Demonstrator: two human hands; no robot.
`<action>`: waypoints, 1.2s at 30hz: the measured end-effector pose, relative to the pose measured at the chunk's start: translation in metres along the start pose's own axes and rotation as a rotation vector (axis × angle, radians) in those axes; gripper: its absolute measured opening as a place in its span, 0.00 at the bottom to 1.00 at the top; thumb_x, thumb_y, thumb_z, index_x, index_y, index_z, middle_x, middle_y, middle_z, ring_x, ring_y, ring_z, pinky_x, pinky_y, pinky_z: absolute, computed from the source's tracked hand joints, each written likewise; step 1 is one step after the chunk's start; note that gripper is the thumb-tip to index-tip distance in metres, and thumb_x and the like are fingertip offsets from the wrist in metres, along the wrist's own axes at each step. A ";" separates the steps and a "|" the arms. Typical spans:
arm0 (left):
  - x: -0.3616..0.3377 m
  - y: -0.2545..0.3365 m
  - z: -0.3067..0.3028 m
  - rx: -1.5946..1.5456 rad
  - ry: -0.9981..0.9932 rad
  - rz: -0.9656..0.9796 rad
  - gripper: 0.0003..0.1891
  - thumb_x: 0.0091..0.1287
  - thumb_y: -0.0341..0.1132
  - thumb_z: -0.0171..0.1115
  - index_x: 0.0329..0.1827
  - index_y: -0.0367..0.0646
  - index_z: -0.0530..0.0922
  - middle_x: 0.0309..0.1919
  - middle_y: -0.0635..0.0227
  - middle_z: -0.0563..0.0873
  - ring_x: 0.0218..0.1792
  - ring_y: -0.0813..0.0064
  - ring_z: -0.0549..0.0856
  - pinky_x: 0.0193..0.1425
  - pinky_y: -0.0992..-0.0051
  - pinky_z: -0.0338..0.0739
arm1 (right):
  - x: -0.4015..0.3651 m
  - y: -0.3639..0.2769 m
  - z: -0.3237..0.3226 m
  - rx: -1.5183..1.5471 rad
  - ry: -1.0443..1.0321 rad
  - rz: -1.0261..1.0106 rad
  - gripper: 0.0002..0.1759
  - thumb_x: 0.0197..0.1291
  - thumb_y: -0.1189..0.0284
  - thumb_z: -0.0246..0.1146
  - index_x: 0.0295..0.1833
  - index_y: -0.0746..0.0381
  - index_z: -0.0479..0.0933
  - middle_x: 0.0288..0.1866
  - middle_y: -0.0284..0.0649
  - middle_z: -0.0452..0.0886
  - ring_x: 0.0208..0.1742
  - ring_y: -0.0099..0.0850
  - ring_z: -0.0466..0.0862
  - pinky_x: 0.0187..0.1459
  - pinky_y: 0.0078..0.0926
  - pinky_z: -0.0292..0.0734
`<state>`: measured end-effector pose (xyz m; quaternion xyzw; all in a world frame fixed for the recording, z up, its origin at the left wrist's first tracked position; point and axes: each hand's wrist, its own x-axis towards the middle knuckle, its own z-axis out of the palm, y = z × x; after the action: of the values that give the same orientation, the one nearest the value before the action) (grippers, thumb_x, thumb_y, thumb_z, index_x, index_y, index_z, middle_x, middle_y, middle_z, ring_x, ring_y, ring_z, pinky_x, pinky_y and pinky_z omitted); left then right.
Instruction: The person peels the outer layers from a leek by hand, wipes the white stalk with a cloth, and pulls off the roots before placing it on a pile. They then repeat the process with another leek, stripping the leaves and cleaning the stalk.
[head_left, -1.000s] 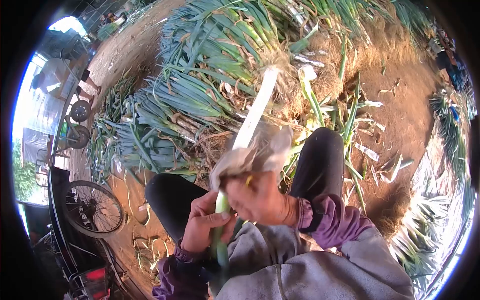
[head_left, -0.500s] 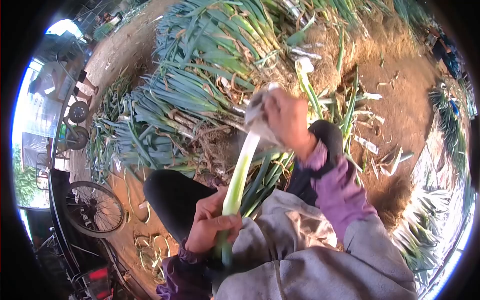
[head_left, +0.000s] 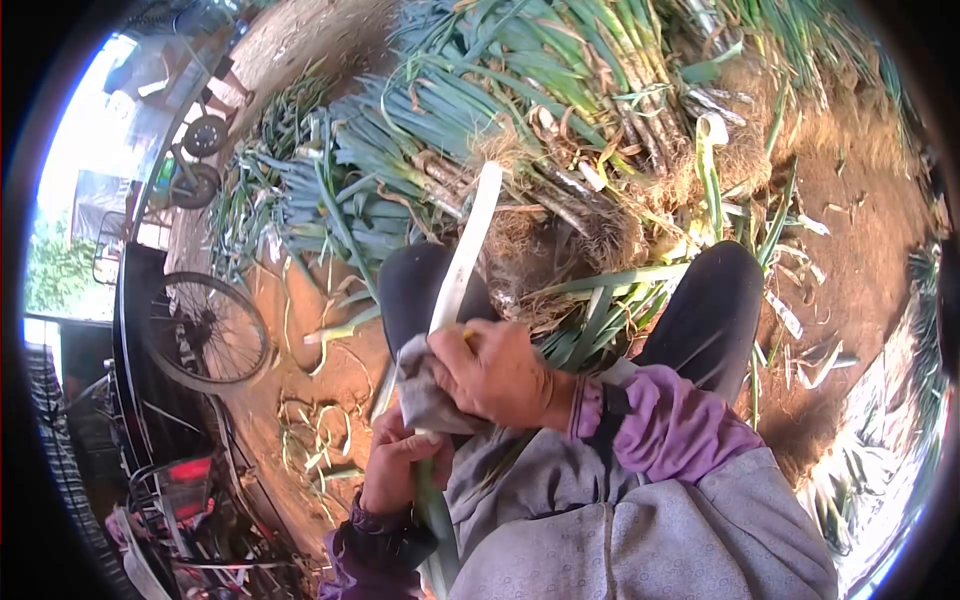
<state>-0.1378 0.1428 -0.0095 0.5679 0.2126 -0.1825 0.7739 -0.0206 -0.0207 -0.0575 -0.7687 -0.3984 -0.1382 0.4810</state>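
Observation:
A single leek stands tilted in front of me, its white shank and root end pointing away and its green leaves hanging toward my lap. My left hand is closed around the lower, green part. Just above it, my right hand is closed on a grey cloth that is wrapped around the shank. The cloth hides that stretch of the leek. Beyond my knees lie piled leeks with roots and soil on them.
Loose leaf trimmings lie on the earth floor to the left. Past them stands a bicycle wheel. More leeks rest on a pale sheet at the right. One peeled-looking stalk leans on the pile.
My right hand has slid the cloth down the shank, from near the root end to just above my left hand. The white upper part is now uncovered. My view has shifted left.

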 end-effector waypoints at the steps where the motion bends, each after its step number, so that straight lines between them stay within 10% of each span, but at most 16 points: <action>1: -0.003 -0.001 0.000 -0.013 0.025 -0.021 0.21 0.58 0.30 0.63 0.55 0.34 0.74 0.20 0.63 0.80 0.13 0.74 0.76 0.17 0.77 0.70 | 0.005 0.005 0.001 -0.080 -0.058 0.014 0.07 0.58 0.74 0.64 0.42 0.60 0.75 0.24 0.39 0.77 0.25 0.38 0.81 0.23 0.35 0.76; 7: -0.020 0.004 0.001 -0.079 0.076 -0.076 0.33 0.58 0.29 0.64 0.69 0.34 0.68 0.19 0.63 0.79 0.13 0.75 0.75 0.16 0.78 0.70 | 0.042 0.062 0.015 -0.175 0.025 0.072 0.24 0.56 0.52 0.68 0.41 0.63 0.74 0.20 0.38 0.80 0.20 0.36 0.82 0.21 0.34 0.75; 22: -0.029 -0.015 -0.024 -0.186 0.131 -0.068 0.31 0.59 0.31 0.65 0.66 0.32 0.68 0.18 0.65 0.77 0.13 0.77 0.73 0.15 0.79 0.68 | 0.021 0.030 0.050 -0.286 -0.157 -0.128 0.07 0.59 0.69 0.60 0.39 0.61 0.76 0.22 0.42 0.79 0.22 0.38 0.82 0.22 0.36 0.76; 24: -0.026 -0.012 -0.019 -0.190 0.105 -0.034 0.31 0.58 0.32 0.66 0.65 0.32 0.69 0.18 0.65 0.76 0.13 0.77 0.73 0.15 0.79 0.69 | 0.036 0.056 0.048 -0.112 -0.008 0.187 0.07 0.60 0.68 0.60 0.38 0.60 0.76 0.22 0.43 0.79 0.22 0.41 0.81 0.22 0.37 0.76; 29: -0.025 -0.018 -0.032 -0.212 0.118 -0.065 0.34 0.56 0.35 0.68 0.65 0.32 0.68 0.17 0.65 0.76 0.11 0.76 0.72 0.14 0.77 0.68 | 0.004 0.011 0.056 -0.054 -0.093 -0.164 0.07 0.57 0.73 0.59 0.39 0.64 0.73 0.20 0.43 0.77 0.21 0.40 0.81 0.21 0.39 0.74; 34: -0.024 -0.024 -0.033 -0.374 0.059 -0.057 0.36 0.55 0.36 0.69 0.66 0.33 0.66 0.15 0.63 0.75 0.10 0.74 0.73 0.13 0.75 0.70 | 0.045 0.087 0.038 -0.209 0.119 0.240 0.10 0.57 0.69 0.63 0.37 0.62 0.69 0.20 0.46 0.74 0.23 0.47 0.80 0.24 0.43 0.72; 36: -0.027 -0.024 -0.039 -0.377 0.069 -0.049 0.37 0.55 0.36 0.69 0.68 0.33 0.65 0.15 0.62 0.75 0.10 0.73 0.73 0.13 0.74 0.70 | 0.035 0.072 0.033 -0.146 0.055 0.085 0.10 0.56 0.69 0.64 0.38 0.62 0.71 0.21 0.45 0.75 0.22 0.46 0.80 0.24 0.42 0.73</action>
<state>-0.1778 0.1739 -0.0249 0.4136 0.2830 -0.1387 0.8542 0.0501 0.0080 -0.0981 -0.8137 -0.3409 -0.1675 0.4400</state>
